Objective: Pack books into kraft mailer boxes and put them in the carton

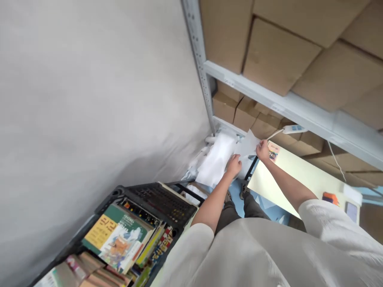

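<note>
A thin white sheet (249,144), like paper or soft film, stretches between my two hands. At its upper right edge, my right hand (262,150) pinches it with closed fingers. My left hand (235,164) is curled closed at the sheet's lower left edge, its fingertips partly hidden. Just beyond the left hand lies a larger white sheet (216,159), spread over a pile of crumpled white material by the wall. A cream tabletop (287,175) is right beside my right hand, with a small printed card (273,151) near its corner.
A black crate (161,199) with several books (119,235) stands at lower left. Metal shelving (269,101) with cardboard boxes (278,56) rises ahead and right, next to a grey wall (98,91). A power strip (295,128), orange object (330,198) and phone-like device (351,211) are at right.
</note>
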The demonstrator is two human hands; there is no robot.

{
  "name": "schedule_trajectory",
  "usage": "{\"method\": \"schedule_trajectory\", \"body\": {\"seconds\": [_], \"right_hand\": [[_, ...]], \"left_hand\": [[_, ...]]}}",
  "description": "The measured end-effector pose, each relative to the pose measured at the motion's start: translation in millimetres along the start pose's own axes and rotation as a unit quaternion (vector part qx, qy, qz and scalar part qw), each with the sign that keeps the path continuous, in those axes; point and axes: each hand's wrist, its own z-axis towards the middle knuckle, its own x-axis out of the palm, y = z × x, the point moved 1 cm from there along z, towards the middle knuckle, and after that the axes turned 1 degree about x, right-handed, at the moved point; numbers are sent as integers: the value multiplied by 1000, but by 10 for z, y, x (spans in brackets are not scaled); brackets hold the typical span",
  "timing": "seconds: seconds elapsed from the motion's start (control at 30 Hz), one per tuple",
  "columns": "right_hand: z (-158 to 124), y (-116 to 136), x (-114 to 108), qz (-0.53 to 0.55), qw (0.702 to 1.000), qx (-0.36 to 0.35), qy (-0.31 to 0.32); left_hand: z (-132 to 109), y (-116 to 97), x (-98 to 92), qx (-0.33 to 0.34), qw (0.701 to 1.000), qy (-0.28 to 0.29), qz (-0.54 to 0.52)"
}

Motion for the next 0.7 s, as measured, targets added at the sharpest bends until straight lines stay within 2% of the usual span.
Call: {"method": "schedule_trajectory", "body": {"seconds": [0.13, 0.23, 0.33, 0.5, 0.7], "right_hand": [[-584, -292, -679, 12, 996, 73, -42], [-1040, -572, -1086, 30, 988, 135, -67], [-1460, -886, -1394, 54, 977, 187, -85], [-1991, -1455, -1735, 92, 955, 257, -113], [-2385, -2107, -1989, 94, 933, 325, -120]], "left_hand": [[-103, -548, 100, 62, 996, 52, 36], [-230, -915, 321, 104, 987, 101, 74], [-399, -1188, 602, 135, 971, 156, 122], [-697, -1432, 1075, 147, 942, 230, 196], [-1003, -1547, 1519, 121, 916, 277, 265]]}}
